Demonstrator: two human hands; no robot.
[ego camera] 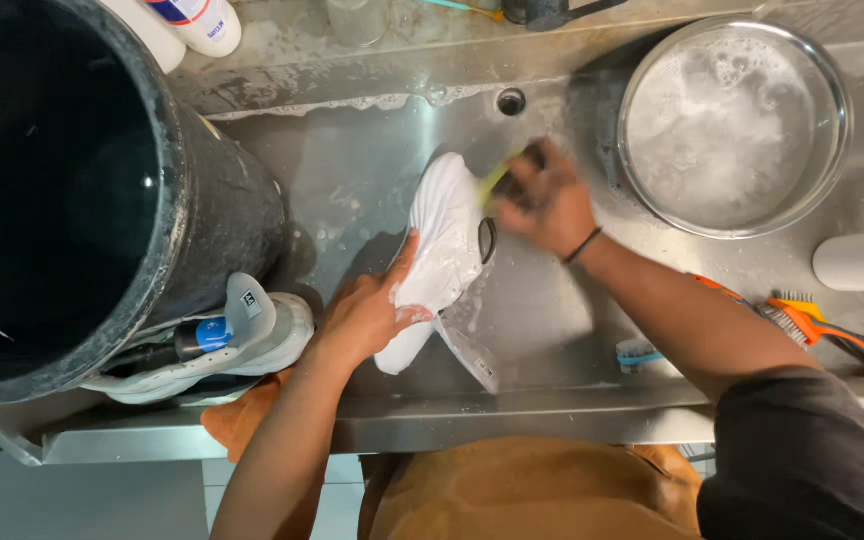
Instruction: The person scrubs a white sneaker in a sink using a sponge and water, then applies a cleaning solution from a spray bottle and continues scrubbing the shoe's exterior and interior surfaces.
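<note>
A white sneaker [444,240] lies soapy in the steel sink [542,320], toe toward the back wall. My left hand [367,312] grips its heel end and holds it down. My right hand [544,200] is closed on a yellow-green brush [495,180] whose head presses against the shoe's upper near the toe. The right hand is blurred. A black band circles my right wrist.
A big black bucket [212,220] fills the left side, with a second white sneaker [242,340] wedged against it. A steel bowl of foamy water [732,120] sits at the back right. An orange wire brush [822,325], a blue toothbrush [637,352], a white bottle [862,262] and an orange cloth [242,415] lie around.
</note>
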